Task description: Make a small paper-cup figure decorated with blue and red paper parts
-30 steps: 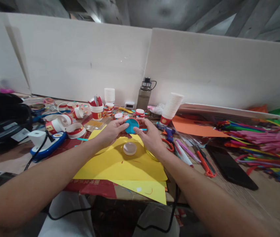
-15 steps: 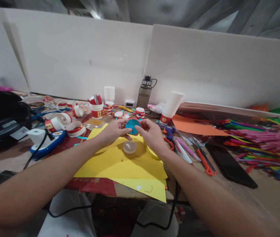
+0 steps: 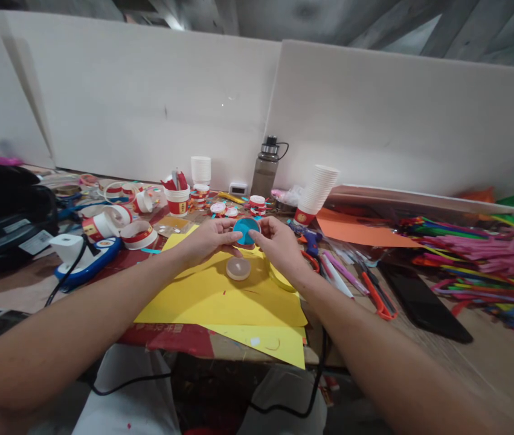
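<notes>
Fingers [image 3: 231, 237] of the left hand [image 3: 206, 242] and right hand [image 3: 279, 245] are nearly closed, pinching a blue disc [image 3: 246, 228] between them at opposite edges, the right thumb lying against its face. The disc is held up just beyond the pale round piece [image 3: 238, 269], which rests on yellow paper [image 3: 193, 299]. Compared with a second ago, the disc sits slightly further right of that piece, in both hands as before; this suggests a small adjustment, with the handling unfinished.
</notes>
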A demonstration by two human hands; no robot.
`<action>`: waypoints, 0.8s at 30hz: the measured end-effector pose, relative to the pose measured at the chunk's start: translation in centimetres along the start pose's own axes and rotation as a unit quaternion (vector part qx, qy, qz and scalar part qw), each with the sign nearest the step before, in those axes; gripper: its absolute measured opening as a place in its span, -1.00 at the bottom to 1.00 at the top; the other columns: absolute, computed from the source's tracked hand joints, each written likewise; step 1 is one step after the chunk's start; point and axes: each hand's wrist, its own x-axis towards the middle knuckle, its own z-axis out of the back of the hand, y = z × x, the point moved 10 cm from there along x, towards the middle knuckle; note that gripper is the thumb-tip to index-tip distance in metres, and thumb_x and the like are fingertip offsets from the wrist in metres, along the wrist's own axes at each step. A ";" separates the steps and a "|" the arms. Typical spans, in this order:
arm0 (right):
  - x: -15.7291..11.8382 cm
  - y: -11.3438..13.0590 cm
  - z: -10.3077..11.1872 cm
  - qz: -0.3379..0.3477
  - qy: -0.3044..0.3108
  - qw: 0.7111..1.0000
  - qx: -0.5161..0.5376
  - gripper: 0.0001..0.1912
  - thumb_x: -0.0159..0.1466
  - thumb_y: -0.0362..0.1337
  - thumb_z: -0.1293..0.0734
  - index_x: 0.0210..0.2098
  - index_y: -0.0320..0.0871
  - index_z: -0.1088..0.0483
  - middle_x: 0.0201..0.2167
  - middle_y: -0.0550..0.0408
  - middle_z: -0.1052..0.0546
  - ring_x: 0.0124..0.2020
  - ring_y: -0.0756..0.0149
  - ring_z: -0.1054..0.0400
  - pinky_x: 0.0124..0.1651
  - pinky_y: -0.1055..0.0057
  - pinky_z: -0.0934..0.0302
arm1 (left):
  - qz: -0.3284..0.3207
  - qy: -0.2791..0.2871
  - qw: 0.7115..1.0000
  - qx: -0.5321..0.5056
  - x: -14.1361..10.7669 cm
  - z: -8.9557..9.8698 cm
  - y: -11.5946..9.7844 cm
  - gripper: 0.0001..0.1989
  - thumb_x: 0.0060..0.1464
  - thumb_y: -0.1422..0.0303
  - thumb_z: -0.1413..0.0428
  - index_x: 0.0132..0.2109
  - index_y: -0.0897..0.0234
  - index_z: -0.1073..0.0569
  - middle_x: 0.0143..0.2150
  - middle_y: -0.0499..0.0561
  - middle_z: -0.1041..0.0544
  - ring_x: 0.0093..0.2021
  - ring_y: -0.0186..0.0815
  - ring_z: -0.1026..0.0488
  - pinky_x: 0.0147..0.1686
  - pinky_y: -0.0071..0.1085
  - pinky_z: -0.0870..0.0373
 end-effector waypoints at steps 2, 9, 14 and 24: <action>0.1 0.0 0.0 0.002 0.002 1.000 0.003 -0.81 0.13 -0.15 -0.33 -0.34 -0.14 -0.35 -0.47 0.15 -0.45 -0.45 0.35 -0.29 -0.40 0.41 -0.21 | -0.005 0.003 1.000 -0.002 0.0 0.0 0.0 -0.56 -0.01 0.30 -0.28 0.02 0.36 -0.48 -0.07 0.21 -0.58 -0.16 -0.19 -0.56 -0.28 -0.38 -0.50; -0.1 0.6 0.1 0.014 0.002 1.000 0.005 -0.80 0.16 -0.15 -0.33 -0.31 -0.14 -0.34 -0.49 0.19 -0.39 -0.46 0.37 -0.27 -0.39 0.40 -0.19 | -0.021 -0.004 0.997 -0.077 0.2 0.0 -0.3 -0.58 0.10 0.08 -0.15 -0.07 0.35 -0.49 -0.21 0.17 -0.58 -0.25 -0.21 -0.56 -0.38 -0.43 -0.44; -0.8 2.8 0.8 0.089 -0.037 0.995 -0.018 -0.63 0.13 -0.28 -0.38 -0.07 -0.11 -0.30 -0.25 0.08 -0.42 -0.26 0.31 -0.34 -0.29 0.38 -0.29 | -0.009 -0.020 0.996 -0.090 -0.1 0.0 -0.2 -0.65 0.11 0.11 -0.16 -0.10 0.29 -0.47 -0.27 0.05 -0.54 -0.36 -0.34 -0.50 -0.44 -0.49 -0.38; -2.5 6.7 0.4 0.253 -0.035 0.956 -0.141 -0.62 0.17 -0.45 -0.33 -0.04 -0.01 -0.39 -0.13 0.00 -0.33 -0.02 0.18 -0.28 0.08 0.14 -0.26 | -0.001 -0.004 0.998 -0.062 0.0 0.0 0.6 -0.63 0.11 0.06 -0.13 -0.13 0.27 -0.47 -0.31 -0.01 -0.45 -0.37 -0.39 -0.41 -0.45 -0.50 -0.35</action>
